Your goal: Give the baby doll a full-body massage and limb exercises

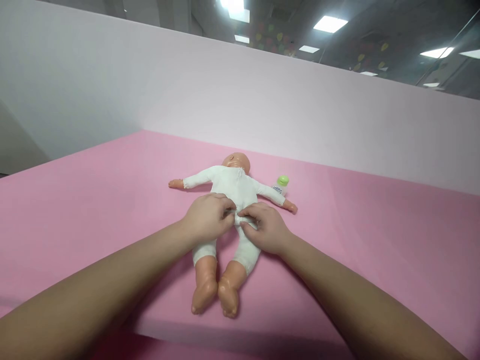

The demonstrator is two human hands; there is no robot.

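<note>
Pink desk, both hands at a doll's waist.
Left hand pinches the white cloth suit at the middle of the doll, which lies flat just ahead; right hand pinches the same seam beside it. Soft fabric over light, stiff plastic limbs probably; grip the cloth. Beyond the right hand stands a green-capped bottle.

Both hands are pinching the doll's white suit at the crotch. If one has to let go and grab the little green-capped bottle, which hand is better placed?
Right, probably. The bottle stands beside the doll on the right hand side, while the left hand would have to cross over the doll's body.
</note>
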